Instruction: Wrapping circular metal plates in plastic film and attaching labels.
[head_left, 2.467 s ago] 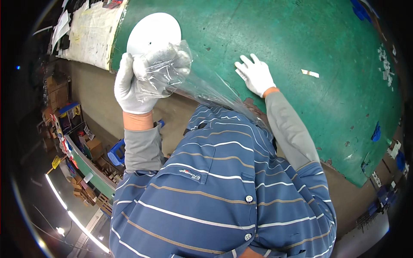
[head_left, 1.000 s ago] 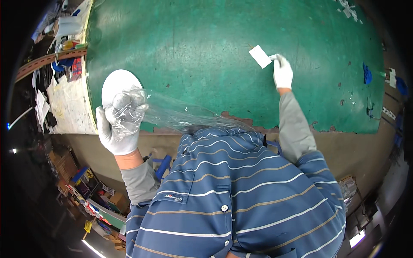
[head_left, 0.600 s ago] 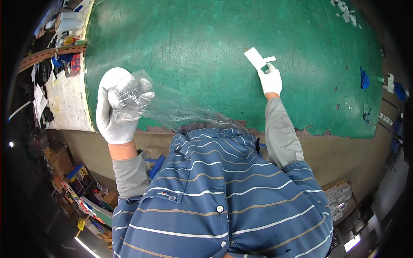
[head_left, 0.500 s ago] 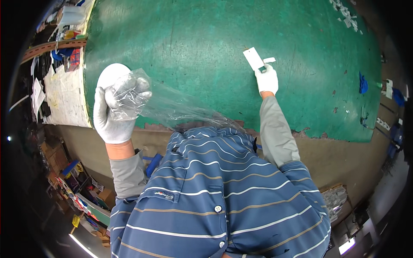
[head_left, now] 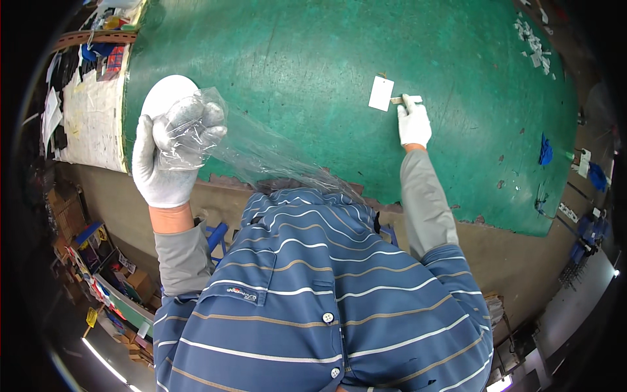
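Observation:
My left hand (head_left: 171, 147), in a white glove with greyish fingers, is closed on clear plastic film (head_left: 255, 144). The film covers the curled fingers and trails right and down to the table's near edge by my shirt. Behind those fingers a smooth white round thing (head_left: 168, 91) shows; its lower part is hidden, so I cannot tell whether the hand grips it. My right hand (head_left: 415, 124), also white-gloved, has its fingertips closed on a small white strip (head_left: 417, 100) at the tabletop. Just left of it lies a white rectangular tag (head_left: 381, 93) with a short brownish string at its top.
The worn green tabletop (head_left: 300, 72) has a chipped near edge. White scraps (head_left: 534, 46) lie at its far right, and a blue scrap (head_left: 546, 150) nearer. At the left stands a pale paper-covered surface (head_left: 95, 121) with clutter; shelves and boxes (head_left: 137, 284) are lower left.
My right hand has moved off the tag to the strip, slightly to the right. The tag now lies straighter on the table. My left hand keeps its hold on the film; the view has shifted slightly.

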A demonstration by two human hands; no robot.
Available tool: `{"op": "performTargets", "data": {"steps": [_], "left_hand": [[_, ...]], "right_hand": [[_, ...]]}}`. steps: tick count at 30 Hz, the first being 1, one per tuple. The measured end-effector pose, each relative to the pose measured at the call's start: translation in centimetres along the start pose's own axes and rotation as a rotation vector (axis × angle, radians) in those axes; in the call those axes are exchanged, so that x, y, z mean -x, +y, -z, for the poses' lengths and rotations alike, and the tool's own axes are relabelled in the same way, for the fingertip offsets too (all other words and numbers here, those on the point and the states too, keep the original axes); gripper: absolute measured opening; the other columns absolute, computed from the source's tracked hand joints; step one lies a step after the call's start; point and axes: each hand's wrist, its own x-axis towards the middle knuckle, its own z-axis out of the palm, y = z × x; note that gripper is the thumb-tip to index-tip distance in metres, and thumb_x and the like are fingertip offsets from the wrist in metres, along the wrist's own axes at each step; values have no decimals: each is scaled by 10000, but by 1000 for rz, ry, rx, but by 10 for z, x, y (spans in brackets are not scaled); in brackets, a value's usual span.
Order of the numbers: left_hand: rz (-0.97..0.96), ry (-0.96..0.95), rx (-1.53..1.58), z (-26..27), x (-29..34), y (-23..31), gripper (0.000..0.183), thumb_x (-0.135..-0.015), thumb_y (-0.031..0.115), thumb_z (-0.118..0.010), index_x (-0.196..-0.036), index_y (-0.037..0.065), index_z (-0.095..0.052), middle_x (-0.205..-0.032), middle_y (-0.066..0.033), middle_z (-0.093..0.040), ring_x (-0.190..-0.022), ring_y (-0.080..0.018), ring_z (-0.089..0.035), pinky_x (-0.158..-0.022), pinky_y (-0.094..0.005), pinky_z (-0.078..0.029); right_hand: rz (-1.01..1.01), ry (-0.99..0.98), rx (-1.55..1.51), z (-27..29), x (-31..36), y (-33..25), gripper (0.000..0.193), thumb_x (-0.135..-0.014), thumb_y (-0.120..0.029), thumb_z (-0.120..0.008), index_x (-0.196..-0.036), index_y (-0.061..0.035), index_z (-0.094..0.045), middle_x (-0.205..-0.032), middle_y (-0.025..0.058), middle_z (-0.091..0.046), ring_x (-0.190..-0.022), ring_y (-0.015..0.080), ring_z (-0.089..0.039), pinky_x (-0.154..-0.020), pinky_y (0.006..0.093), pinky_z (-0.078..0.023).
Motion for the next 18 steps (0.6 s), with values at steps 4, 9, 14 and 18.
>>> {"op": "performTargets", "data": {"steps": [4, 9, 14, 18], "left_hand": [[31, 17, -29, 4, -9, 1, 444, -1091, 332, -409, -1295, -21, -585, -1349, -237, -607, -1251, -425, -579, -1010, -607, -487], [44, 204, -131, 18, -44, -6, 392, -1081, 285, -420, -1090, -32, -649, -1331, -293, -607, -1264, -480, -560, -946, -555, -519], [259, 94, -229, 34, -102, -27, 391, -1060, 291, -417, -957, 15, -675, -1154, -211, -669, -1084, -364, -608, -878, -480, -505], [327, -128, -24, 27, -116, -42, 418, -1011, 264, -448, -666, 84, -599, -829, -133, -604, -846, -265, -572, -745, -380, -483]], "right_hand": [[-14, -1, 102, 10, -17, 13, 375, -923, -302, -636, -1287, -220, -674, -1139, 114, -658, -959, 303, -672, -848, 408, -542], [-242, 134, 104, 17, -10, 16, 392, -909, -286, -644, -1278, -152, -670, -1172, 122, -668, -1022, 307, -663, -884, 417, -530], [-40, 422, 193, -12, 27, 16, 402, -897, -260, -657, -1250, -68, -664, -1190, 136, -675, -1062, 323, -649, -928, 415, -515], [125, 384, 46, -25, 55, 15, 397, -900, -219, -664, -1241, -15, -658, -1214, 157, -669, -1062, 333, -643, -967, 396, -502]]}}
